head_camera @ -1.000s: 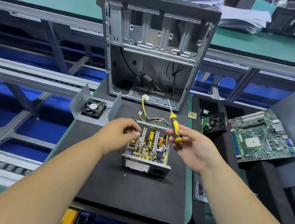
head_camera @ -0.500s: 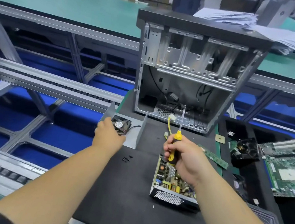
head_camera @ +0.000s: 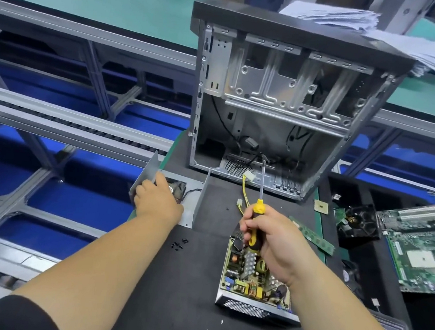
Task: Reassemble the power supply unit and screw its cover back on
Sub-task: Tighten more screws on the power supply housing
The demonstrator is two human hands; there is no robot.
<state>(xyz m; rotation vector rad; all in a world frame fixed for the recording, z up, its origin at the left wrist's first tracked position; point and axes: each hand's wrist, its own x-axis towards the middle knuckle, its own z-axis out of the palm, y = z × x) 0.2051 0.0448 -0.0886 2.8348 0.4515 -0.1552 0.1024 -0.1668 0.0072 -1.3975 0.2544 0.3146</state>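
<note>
The open power supply base (head_camera: 254, 280) lies on the black mat (head_camera: 192, 284), its circuit board exposed and yellow wires running toward the case. Its grey U-shaped cover (head_camera: 199, 198), with a black fan inside, lies upside down at the mat's left edge. My left hand (head_camera: 158, 201) reaches into the cover and grips its left wall, hiding part of the fan. My right hand (head_camera: 272, 241) holds a yellow-and-black screwdriver (head_camera: 258, 210) upright above the base, blade pointing up. Several small black screws (head_camera: 178, 245) lie on the mat between the two parts.
An empty computer case (head_camera: 285, 104) stands open at the back of the mat. To the right lie a RAM stick (head_camera: 314, 237), a CPU chip (head_camera: 320, 206), a black cooler fan (head_camera: 359, 221) and a green motherboard (head_camera: 424, 242). A conveyor frame runs along the left.
My left hand left the power supply base, moved left and took hold of the cover. My right hand turned the screwdriver upright. The view swung to the left.
</note>
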